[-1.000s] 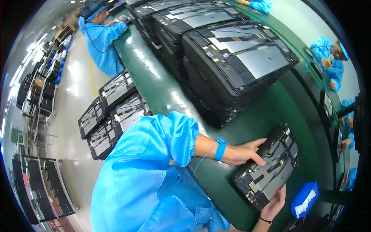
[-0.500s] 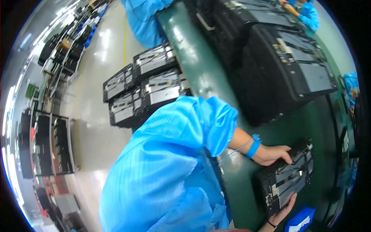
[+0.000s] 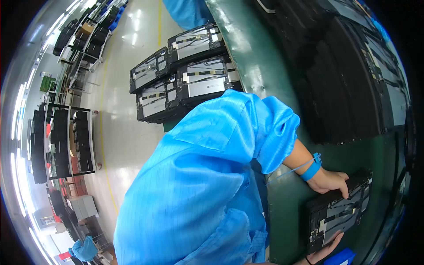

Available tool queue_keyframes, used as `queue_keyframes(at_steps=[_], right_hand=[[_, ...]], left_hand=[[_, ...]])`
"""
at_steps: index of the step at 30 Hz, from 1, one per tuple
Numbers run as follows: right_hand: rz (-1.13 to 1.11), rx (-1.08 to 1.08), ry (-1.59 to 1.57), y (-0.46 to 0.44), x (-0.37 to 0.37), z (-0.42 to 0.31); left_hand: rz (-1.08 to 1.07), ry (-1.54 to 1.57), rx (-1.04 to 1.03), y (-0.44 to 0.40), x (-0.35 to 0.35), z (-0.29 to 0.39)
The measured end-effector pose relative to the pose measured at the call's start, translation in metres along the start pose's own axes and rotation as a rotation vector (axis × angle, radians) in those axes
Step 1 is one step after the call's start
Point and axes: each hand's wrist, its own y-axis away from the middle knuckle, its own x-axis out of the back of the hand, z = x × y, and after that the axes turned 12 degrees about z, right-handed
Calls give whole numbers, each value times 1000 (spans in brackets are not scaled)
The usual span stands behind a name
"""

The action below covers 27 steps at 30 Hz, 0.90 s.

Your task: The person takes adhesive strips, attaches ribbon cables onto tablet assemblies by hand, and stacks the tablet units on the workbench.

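Note:
A black laptop chassis [image 3: 351, 212], its inner side showing grey battery plates and dark cables, is between my two hands at the lower right. My left hand [image 3: 329, 181], with a blue wrist strap and cord, grips its upper edge, fingers bent over onto the top face. My right hand [image 3: 326, 253], with a dark band at the wrist, holds the opposite edge near the bottom of the view; its fingers are partly hidden under the chassis. The chassis lies over the green bench mat [image 3: 287, 221]; whether it touches the mat I cannot tell.
Tall stacks of similar black chassis [image 3: 340, 84] stand on the bench at the upper right. More stacked chassis [image 3: 203, 81] are beside the bench, next to the floor aisle. A blue bin [image 3: 340, 257] sits near my right hand. Loaded rack carts [image 3: 81, 145] line the left.
The view has shifted, so the bench and stacks sit differently in it. Both hands keep hold of the chassis, which appears farther right and slightly lower.

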Motion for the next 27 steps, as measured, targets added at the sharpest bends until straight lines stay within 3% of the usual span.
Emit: queue_keyframes(at_steps=[3,6,9,11,15,19,21,23,27], right_hand=[[101,-27,-53,9,-9,-1],[101,83,7,10,-8,-1],[82,-90,-128,9,-8,1],[-172,-158,-109,0,4,4],[-11,-160,-148,8,-1,5],[-67,-77,-113,11,2,8],[-39,-70,-130,11,3,14],[66,282,72,13,0,26],[21,260,17,37,-23,14]], left_hand=[[37,5,6,4,-2,2],[20,16,-3,12,-4,5],[9,18,20,20,-6,17],[-73,-6,44,21,-2,15],[-67,1,36,16,2,11],[-118,53,44,14,2,8],[1,34,11,17,-2,9],[-16,-6,-15,22,-4,9],[-85,-56,-125,17,-2,6]])
